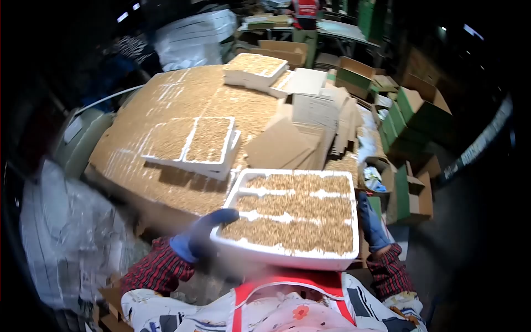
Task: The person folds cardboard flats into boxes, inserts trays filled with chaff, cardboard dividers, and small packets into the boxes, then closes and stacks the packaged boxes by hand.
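Close in front of my body, a white foam tray [287, 261] is held between my two gloved hands. Several rows of small tan pieces fill it, with white dividers showing between them; I cannot make out what the pieces are. My left hand [200, 235], in a blue glove, grips the tray's left wall with the thumb over the rim. On the right side, my right hand [374, 226] presses along the opposite wall, its fingers partly hidden. Just beyond lie overlapping white trays [220, 169] of similar tan pieces, on a broad surface [182, 94] strewn with them.
Another tray stack [243, 79] stands farther back. Flattened cardboard sheets [285, 143] lean beyond the held tray. Green and brown cartons [395, 127] line the right side. Clear plastic wrapping [66, 232] bulges at the left. A person in a red vest [306, 10] stands by a far table.
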### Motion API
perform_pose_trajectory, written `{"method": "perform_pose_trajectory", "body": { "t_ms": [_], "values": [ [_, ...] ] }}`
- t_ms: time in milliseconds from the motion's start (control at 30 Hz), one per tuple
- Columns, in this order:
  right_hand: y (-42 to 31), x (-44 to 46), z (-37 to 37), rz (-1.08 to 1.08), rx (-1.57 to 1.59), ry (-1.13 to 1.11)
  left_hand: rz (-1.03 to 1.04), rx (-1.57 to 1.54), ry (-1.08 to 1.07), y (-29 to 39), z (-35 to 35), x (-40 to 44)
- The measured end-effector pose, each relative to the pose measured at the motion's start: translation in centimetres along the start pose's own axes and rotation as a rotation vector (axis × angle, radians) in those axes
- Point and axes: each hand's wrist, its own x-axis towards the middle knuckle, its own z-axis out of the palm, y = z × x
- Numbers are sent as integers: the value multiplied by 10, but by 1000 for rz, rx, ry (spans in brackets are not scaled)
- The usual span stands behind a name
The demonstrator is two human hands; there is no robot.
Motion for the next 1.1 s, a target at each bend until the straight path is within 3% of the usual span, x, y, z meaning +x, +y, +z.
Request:
{"method": "perform_pose_trajectory", "body": {
  "t_ms": [33,67,100,133,167,200,233,300,333,400,433,533,600,633,667,733,767,833,867,900,967,1033,1100],
  "values": [
    [11,1,4,-55,-28,-11,-4,135,106,-16,-24,13],
    [5,0,5,-86,-100,-5,129,560,-87,-16,-19,13],
    [-2,-2,7,-116,-173,4,379,1110,-207,-16,-14,14],
    [-38,7,9,94,-36,-3,672,1455,-247,-17,-9,14],
    [-70,10,9,303,108,-2,743,1566,-250,-12,0,15],
    [-41,13,15,212,101,-19,811,1652,-322,-5,19,14],
    [-34,10,15,144,68,-23,624,1710,-235,2,32,13],
    [-37,8,14,77,24,-14,666,1737,-272,11,51,17],
    [-48,7,13,79,14,-3,506,1627,-203,12,52,27],
    [-50,10,16,98,74,36,214,1044,-23,5,67,43],
    [-36,7,20,-162,-26,59,112,888,113,-9,88,47],
    [-30,7,10,4,131,53,45,846,170,-27,71,72],
    [6,14,4,-400,-299,-25,104,957,144,-32,68,77],
    [-5,17,-12,-398,-294,-29,121,1027,171,-34,68,77],
    [-29,27,-40,-123,-85,-167,119,1024,178,-36,67,77],
    [-12,75,-65,220,68,-98,147,1139,214,-40,64,78],
    [25,109,-64,281,12,104,247,1431,298,-46,64,81],
    [53,150,-93,367,-482,191,111,2096,448,-55,62,86],
    [80,169,-93,439,-575,184,264,2117,521,-67,52,91],
    [97,184,-90,509,-669,181,240,2191,606,-75,55,94],
    [110,189,-80,585,-693,209,306,2211,596,-74,74,91],
    [172,210,-87,522,-606,180,478,1853,444,-54,98,81],
    [180,195,-95,252,-302,461,681,1652,386,-28,76,83]
  ]
}}
